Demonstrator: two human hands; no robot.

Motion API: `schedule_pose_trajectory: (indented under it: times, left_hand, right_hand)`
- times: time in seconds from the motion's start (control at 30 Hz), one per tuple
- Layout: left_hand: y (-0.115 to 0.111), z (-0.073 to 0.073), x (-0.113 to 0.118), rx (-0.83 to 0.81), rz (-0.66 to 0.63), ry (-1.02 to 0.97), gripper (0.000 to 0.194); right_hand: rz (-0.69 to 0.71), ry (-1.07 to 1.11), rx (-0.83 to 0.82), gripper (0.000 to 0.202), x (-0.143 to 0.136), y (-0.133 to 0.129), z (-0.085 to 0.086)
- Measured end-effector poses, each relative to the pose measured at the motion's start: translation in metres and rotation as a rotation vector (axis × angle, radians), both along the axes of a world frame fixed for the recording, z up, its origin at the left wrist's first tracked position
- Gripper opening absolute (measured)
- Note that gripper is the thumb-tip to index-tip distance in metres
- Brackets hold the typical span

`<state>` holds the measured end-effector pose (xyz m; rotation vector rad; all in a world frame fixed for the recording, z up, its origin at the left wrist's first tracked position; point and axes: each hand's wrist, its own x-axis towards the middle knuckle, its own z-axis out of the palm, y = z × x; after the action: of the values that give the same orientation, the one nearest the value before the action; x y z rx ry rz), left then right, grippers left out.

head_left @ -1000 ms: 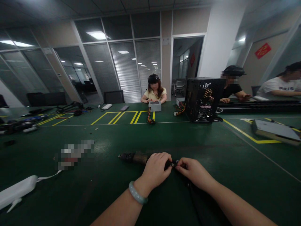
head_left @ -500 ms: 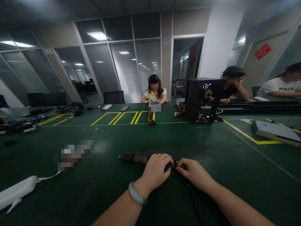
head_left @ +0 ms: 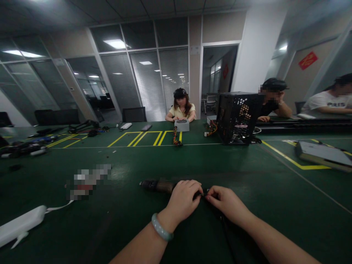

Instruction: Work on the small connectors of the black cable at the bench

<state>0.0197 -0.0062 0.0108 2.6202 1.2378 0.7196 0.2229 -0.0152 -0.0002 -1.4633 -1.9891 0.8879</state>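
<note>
A dark, long-bodied electric screwdriver [head_left: 162, 186] lies on the green table, its narrow tip pointing left. My left hand [head_left: 184, 200] is closed around its rear end, covering that part. Just to the right, my right hand [head_left: 227, 202] pinches a small dark cable plug [head_left: 207, 191] at the tool's end; the fingertips of both hands nearly meet there. From beneath my right hand a black cord [head_left: 226, 231] runs down toward the table's near edge. Whether the plug sits inside the tool is too small to tell.
A black computer case [head_left: 239, 117] stands ahead on the right, near a grey power supply [head_left: 182, 125] with a person behind it. A flat metal box [head_left: 324, 156] lies far right. On the left are a white power strip [head_left: 23, 223] and cable bundles [head_left: 23, 148]. Other people sit at right.
Both hands keep their hold at the screwdriver's rear end, almost unmoved. The whole view has shifted very slightly.
</note>
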Motion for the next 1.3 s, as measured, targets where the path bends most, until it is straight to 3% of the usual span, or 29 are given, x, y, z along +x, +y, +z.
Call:
schedule_pose_trajectory:
  times: [0.23,0.6,0.87,1.3]
  left_hand:
    - [0.0,0.001,0.001,-0.003,0.003,0.005,0.011]
    - [0.0,-0.001,0.0,0.003,-0.003,0.022,0.013]
    - [-0.004,0.003,-0.002,0.0,-0.015,-0.002,0.016]
    - [-0.011,0.011,-0.003,-0.014,0.012,0.039,0.031]
  right_hand:
    - [-0.023,-0.099,0.058,0.012,-0.006,-0.007,0.008]
    - [-0.125,-0.24,0.203,0.009,-0.024,-0.014,-0.001]
    - [-0.158,-0.324,0.347,0.012,-0.032,-0.017,0.003]
    - [-0.08,-0.425,0.27,0.013,-0.039,-0.003,-0.002]
